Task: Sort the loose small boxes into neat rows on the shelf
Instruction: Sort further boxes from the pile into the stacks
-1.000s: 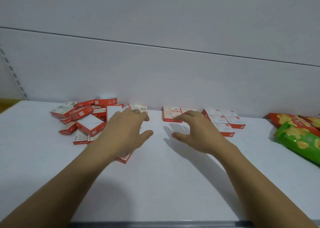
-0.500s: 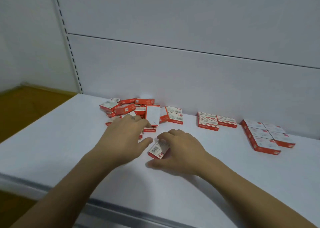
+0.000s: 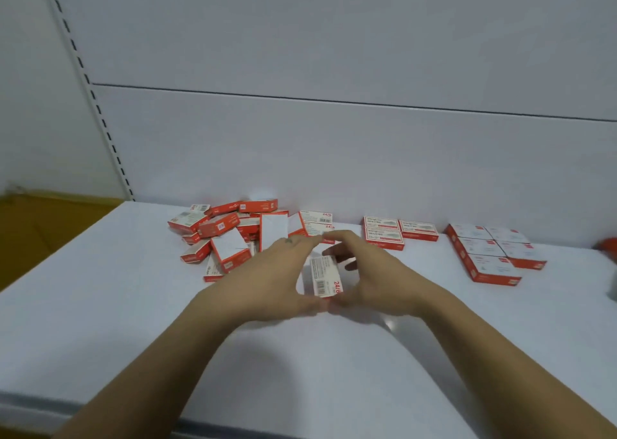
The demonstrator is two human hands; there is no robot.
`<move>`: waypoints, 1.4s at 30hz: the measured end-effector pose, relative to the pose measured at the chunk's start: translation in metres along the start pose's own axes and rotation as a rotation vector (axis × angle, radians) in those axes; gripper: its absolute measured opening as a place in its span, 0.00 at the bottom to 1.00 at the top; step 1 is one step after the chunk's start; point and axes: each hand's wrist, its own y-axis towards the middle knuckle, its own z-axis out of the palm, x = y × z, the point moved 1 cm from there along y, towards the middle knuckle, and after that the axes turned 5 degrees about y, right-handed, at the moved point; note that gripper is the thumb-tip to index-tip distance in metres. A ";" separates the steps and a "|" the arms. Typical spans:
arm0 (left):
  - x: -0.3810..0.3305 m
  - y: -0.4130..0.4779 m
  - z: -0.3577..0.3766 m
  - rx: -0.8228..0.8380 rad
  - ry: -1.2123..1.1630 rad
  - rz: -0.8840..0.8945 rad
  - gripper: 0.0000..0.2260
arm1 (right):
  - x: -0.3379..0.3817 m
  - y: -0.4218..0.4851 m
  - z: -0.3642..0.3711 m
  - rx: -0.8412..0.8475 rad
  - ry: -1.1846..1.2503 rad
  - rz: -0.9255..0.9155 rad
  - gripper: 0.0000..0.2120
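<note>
Curling round a white, barcoded, red-edged box (image 3: 324,276), left hand (image 3: 267,280) and right hand (image 3: 379,278) grip it.

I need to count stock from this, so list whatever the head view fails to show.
Head view only:
- Pile of loose boxes: lower ones buried, near right corner covered by the left hand; no count.
- Held box: print too small beyond "24/6"; left hand's grip on it hidden by its own back.
- Red object: cut off by the right edge.
- Sorted rows: labels too small to read.
</note>
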 end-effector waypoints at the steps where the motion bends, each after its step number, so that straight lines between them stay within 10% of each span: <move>1: -0.003 0.007 -0.001 -0.021 -0.010 0.036 0.41 | -0.002 0.000 -0.007 -0.015 0.075 -0.004 0.44; 9: -0.020 0.067 -0.005 -0.165 -0.195 0.091 0.38 | -0.018 -0.005 -0.048 -0.279 0.581 0.001 0.37; 13: -0.029 0.090 0.005 -0.394 -0.313 0.062 0.36 | -0.029 0.000 -0.051 -0.420 0.864 0.108 0.17; 17: -0.031 0.091 0.033 -0.415 -0.349 0.034 0.40 | -0.038 0.007 -0.037 -0.406 0.756 0.197 0.05; 27: -0.004 0.082 0.033 -0.402 -0.353 0.040 0.18 | -0.047 0.015 -0.029 -0.529 0.788 0.178 0.09; 42: -0.013 0.078 0.035 -0.437 -0.456 0.118 0.21 | -0.029 0.011 -0.013 -0.558 0.457 0.127 0.13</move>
